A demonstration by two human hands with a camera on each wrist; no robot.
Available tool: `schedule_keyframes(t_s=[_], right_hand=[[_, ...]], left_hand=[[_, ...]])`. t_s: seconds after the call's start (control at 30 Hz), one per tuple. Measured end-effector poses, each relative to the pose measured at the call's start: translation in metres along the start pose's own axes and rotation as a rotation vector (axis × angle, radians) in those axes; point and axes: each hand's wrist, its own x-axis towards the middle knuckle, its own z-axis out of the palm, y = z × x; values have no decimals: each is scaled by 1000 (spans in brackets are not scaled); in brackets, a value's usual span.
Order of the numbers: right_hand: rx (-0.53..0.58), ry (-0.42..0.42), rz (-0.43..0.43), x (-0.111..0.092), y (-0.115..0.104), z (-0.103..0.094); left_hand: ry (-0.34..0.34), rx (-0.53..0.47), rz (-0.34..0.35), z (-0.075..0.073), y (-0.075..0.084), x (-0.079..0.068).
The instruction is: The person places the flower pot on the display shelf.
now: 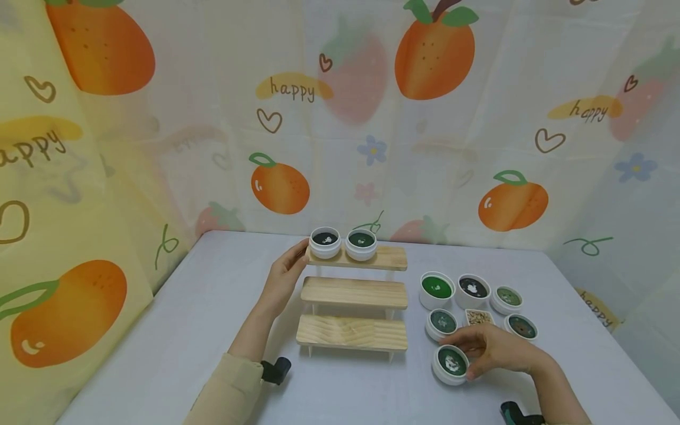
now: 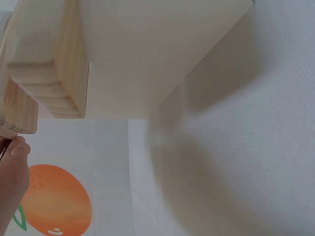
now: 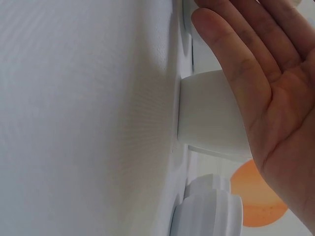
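Observation:
A three-tier wooden display stand [image 1: 353, 292] with pale risers stands on the table. My left hand [image 1: 287, 277] grips the left end of its top board, with the fingertips at the board's corner in the left wrist view. Two round white pots with dark green tops, a left pot [image 1: 325, 252] and a right pot [image 1: 361, 254], sit on that top board. On the right, my right hand [image 1: 491, 348] reaches round the nearest white pot [image 1: 450, 365], thumb by its right side and fingers behind. In the right wrist view the palm shows, largely hiding a white pot [image 3: 211, 113].
Several more white pots stand behind the right hand, among them a bright green-topped pot [image 1: 437, 289] and a dark-topped pot [image 1: 474, 290]. A square pot [image 1: 479, 317] has a beige, grainy top. A fruit-printed cloth [image 1: 340, 147] hangs behind the white table [image 1: 186, 330].

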Motion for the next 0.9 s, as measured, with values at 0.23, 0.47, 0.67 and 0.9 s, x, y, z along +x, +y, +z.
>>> schedule_keyframes(t_s=[0.23, 0.47, 0.67, 0.9], right_hand=[[-7, 19, 38, 0, -2, 2], [-28, 27, 35, -1, -1, 3], [-24, 32, 16, -2, -1, 3], [-56, 44, -3, -3, -4, 2]], left_hand=[[3, 4, -3, 0, 1, 0], [0, 10, -9, 0, 0, 0], [1, 7, -4, 0, 0, 0], [6, 18, 0, 0, 0, 0]])
